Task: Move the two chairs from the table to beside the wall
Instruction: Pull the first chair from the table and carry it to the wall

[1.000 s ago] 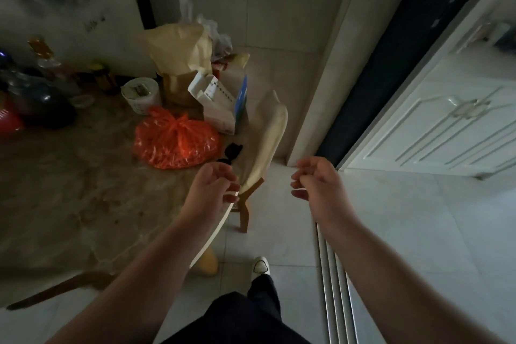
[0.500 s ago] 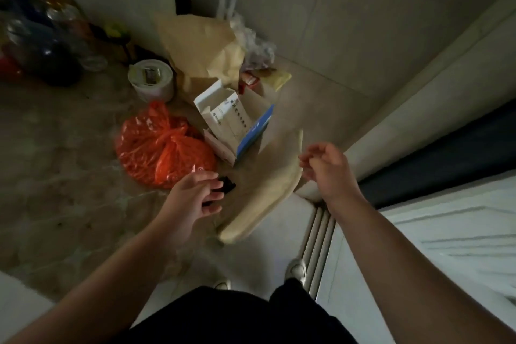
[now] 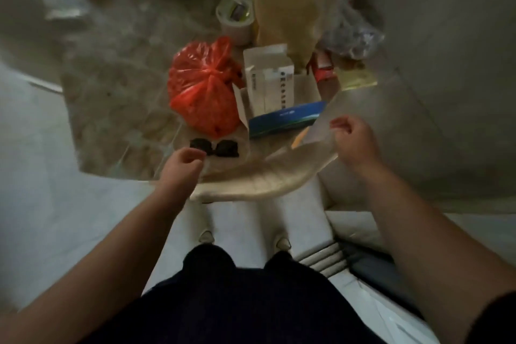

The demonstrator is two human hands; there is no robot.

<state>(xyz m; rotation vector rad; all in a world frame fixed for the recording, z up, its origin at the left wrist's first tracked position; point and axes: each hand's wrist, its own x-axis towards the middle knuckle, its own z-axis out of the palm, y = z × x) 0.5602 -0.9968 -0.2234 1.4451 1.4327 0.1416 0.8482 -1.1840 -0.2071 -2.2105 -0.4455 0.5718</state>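
Note:
A chair with a cream curved backrest (image 3: pixel 265 179) is pushed in at the marble table (image 3: pixel 117 98), straight below me. My left hand (image 3: pixel 183 165) sits at the backrest's left end with its fingers curled. At the right end is my right hand (image 3: pixel 353 139), also curled, with its fingers against the blurred top corner. Motion blur hides whether either hand grips the backrest. The seat and legs are hidden under the table and my body. No second chair is in view.
The table holds an orange plastic bag (image 3: pixel 203 86), an open white and blue box (image 3: pixel 279 92), black sunglasses (image 3: pixel 215 146), a tape roll (image 3: pixel 236 17), a paper bag (image 3: pixel 282 0) and bottles. A pale wall (image 3: pixel 446 50) rises on the right. A door track (image 3: pixel 324 258) lies by my feet.
My view has swung down and to face the chair squarely. Both hands have moved apart, from above the backrest to its two ends.

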